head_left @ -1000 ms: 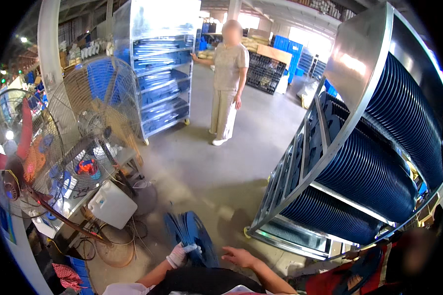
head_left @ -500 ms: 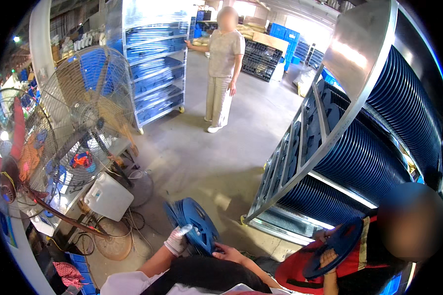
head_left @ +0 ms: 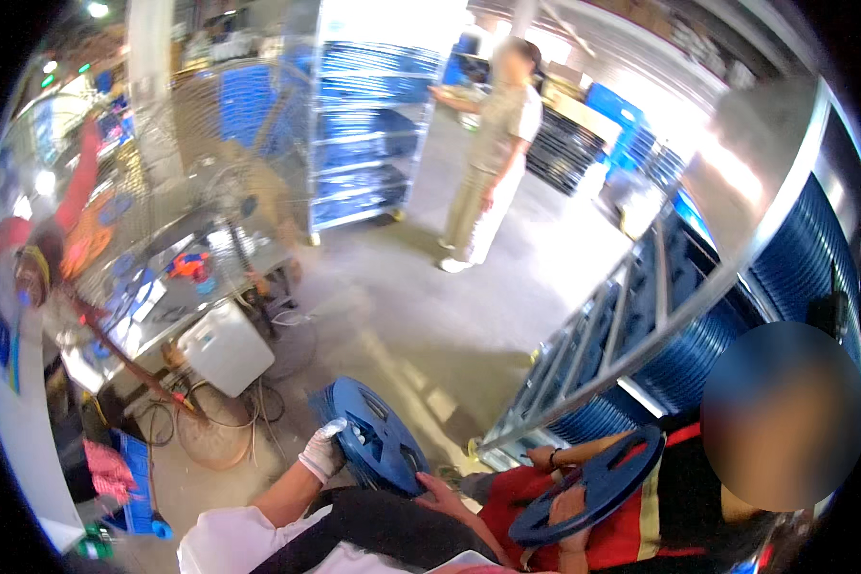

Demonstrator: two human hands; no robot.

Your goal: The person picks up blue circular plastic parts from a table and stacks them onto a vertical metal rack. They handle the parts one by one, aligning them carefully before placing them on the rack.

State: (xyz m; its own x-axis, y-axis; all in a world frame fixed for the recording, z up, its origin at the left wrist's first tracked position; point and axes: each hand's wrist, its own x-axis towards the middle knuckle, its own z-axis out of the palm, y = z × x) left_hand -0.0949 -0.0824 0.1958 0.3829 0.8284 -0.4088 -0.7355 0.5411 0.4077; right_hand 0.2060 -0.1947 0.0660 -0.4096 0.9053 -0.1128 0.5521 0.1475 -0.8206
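Here, a stack of round, dark-blue discs with cut-out openings [head_left: 394, 452] hangs low to the left of a tall, silver-metal rack [head_left: 722, 279], apart from it. A white-gloved left hand [head_left: 322, 454] is closed on the stack's edge; a bare right hand [head_left: 440, 496] touches its rim, how firmly I cannot tell from where I stand. Should the gloved grip slacken, the fanned discs could slide apart; a co-worker in red and black [head_left: 631, 538], close in near the rack's foot with a dark-blue, spoked ring [head_left: 638, 467], could jostle the bare hand. Counted: one stack, its discs too blurred to number; one ring; two racks, including a blue-loaded, silver-framed rack [head_left: 383, 21] far left of the first; two other people, one a person in beige [head_left: 497, 139] beyond it.
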